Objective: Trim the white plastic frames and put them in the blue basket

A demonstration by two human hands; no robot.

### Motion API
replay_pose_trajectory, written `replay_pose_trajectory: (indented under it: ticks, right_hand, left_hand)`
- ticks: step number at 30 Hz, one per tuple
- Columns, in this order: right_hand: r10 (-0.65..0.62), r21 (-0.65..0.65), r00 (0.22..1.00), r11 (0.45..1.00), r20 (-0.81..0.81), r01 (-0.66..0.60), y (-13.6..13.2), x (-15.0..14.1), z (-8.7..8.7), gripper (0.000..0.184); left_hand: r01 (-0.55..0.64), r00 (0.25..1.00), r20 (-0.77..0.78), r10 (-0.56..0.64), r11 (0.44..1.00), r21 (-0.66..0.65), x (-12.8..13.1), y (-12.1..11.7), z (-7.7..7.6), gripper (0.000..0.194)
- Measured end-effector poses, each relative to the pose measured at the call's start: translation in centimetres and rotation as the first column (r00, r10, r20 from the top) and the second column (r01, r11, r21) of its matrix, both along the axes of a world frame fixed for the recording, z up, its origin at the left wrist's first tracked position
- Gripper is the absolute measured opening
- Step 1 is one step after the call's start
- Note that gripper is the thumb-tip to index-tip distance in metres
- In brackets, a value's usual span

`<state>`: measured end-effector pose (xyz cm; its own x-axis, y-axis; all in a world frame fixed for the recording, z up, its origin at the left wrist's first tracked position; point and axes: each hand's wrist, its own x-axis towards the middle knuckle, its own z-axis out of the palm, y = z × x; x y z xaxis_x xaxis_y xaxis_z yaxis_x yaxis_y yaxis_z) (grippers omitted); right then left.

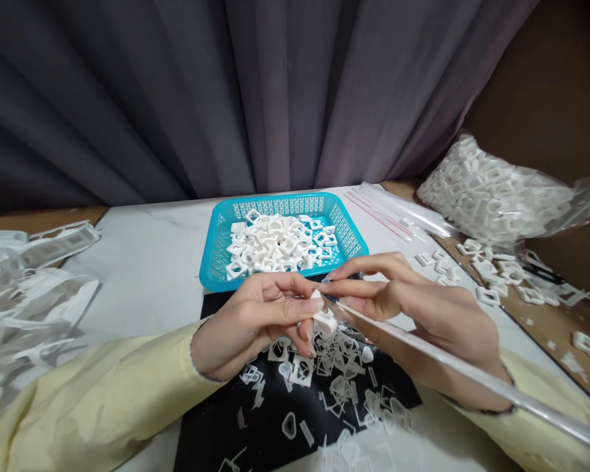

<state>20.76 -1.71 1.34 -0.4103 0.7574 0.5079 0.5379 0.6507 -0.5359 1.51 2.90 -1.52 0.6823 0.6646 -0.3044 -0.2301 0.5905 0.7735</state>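
Note:
My left hand (255, 321) pinches a small white plastic piece (323, 319) between thumb and fingers, just above a black mat (216, 419). My right hand (413, 308) is closed round a long thin clear stick-like tool (472, 373), whose tip meets the piece. The tool's shaft runs back toward the lower right over my wrist. Under both hands lie several white plastic offcuts (339, 380) scattered on the mat. Both sleeves are pale yellow.
A turquoise basket (216, 262) behind the hands holds several white plastic frames. A clear bag (491, 196) full of white pieces sits at the right, with loose pieces (501, 275) below it. White plastic sprue frames (24, 288) pile up at the left. Grey curtain behind.

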Motion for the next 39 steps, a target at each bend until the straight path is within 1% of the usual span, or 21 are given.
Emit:
replay_pose_trajectory:
  ticks: [3, 6, 11, 14, 19, 22, 25, 27, 28, 30, 32, 34, 36, 39]
  right_hand:
    - [0.001, -0.013, 1.0, 1.0, -0.001, -0.001, 0.1, -0.1, -0.1, 0.022]
    - [-0.043, -0.048, 0.998, 0.998, 0.042, 0.045, 0.0, -0.3, -0.3, 0.021]
    - [-0.121, -0.063, 0.991, 0.991, -0.065, 0.117, -0.1, -0.9, -1.7, 0.02]
    - [-0.125, -0.03, 0.988, 0.992, -0.092, 0.123, -0.1, -1.1, -2.1, 0.022]
    - [-0.127, 0.018, 0.987, 0.991, -0.102, 0.13, -0.4, -1.1, -2.1, 0.021]
    - [-0.101, 0.062, 0.993, 0.993, -0.054, 0.104, -0.3, -1.0, -2.7, 0.024]
    - [-0.108, 0.167, 0.994, 0.981, 0.025, 0.103, 0.2, -0.8, -3.4, 0.024]
    - [-0.138, 0.206, 0.99, 0.969, -0.003, 0.136, 0.4, -0.7, -3.3, 0.024]
    - [-0.158, 0.196, 0.986, 0.967, -0.047, 0.164, 0.4, -0.7, -3.0, 0.022]
    - [-0.169, 0.098, 0.974, 0.978, -0.149, 0.185, 0.3, -0.6, -2.1, 0.019]
    - [-0.152, -0.037, 0.955, 0.988, -0.255, 0.148, -0.1, -0.6, -1.1, 0.017]
    - [-0.127, -0.139, 0.937, 0.987, -0.326, 0.086, -0.4, -0.5, -0.5, 0.016]
    - [-0.115, -0.186, 0.928, 0.981, -0.355, 0.05, -0.6, -0.5, -0.3, 0.017]
    - [-0.092, -0.214, 0.929, 0.977, -0.359, 0.014, -0.8, -0.6, -0.7, 0.017]
  left_hand:
    - [-0.019, 1.0, -0.017, 0.019, 1.0, -0.012, 0.0, 0.0, -0.1, 0.008]
    - [-0.044, 0.998, -0.049, 0.042, 0.999, -0.028, 0.0, -0.1, -0.1, 0.009]
    - [-0.057, 0.993, -0.103, 0.053, 0.998, -0.038, 0.0, -0.1, -0.2, 0.006]
    - [-0.063, 0.991, -0.115, 0.061, 0.998, -0.01, 0.0, -0.2, -0.2, 0.003]
    - [-0.077, 0.99, -0.116, 0.078, 0.997, 0.013, 0.1, -0.3, 0.1, 0.002]
    - [-0.075, 0.991, -0.11, 0.076, 0.997, 0.01, 0.1, -0.2, 0.3, 0.002]
    - [-0.034, 0.993, -0.116, 0.036, 0.999, 0.019, 0.1, -0.3, 0.3, 0.001]
    - [0.014, 0.991, -0.132, -0.008, 0.999, 0.04, 0.0, -0.5, 0.4, 0.004]
    - [0.026, 0.99, -0.137, -0.018, 0.998, 0.055, 0.0, -0.6, 0.4, 0.005]
    - [0.013, 0.99, -0.14, 0.0, 0.996, 0.09, -0.1, -0.6, 0.6, 0.006]
    - [-0.019, 0.989, -0.143, 0.035, 0.993, 0.114, -0.2, -0.6, 0.7, 0.007]
    - [-0.036, 0.987, -0.151, 0.055, 0.991, 0.128, -0.2, -0.6, 0.8, 0.007]
    - [-0.041, 0.986, -0.153, 0.06, 0.991, 0.127, -0.2, -0.6, 0.9, 0.006]
    - [-0.071, 0.986, -0.142, 0.088, 0.99, 0.12, -0.3, -0.7, 1.0, 0.004]
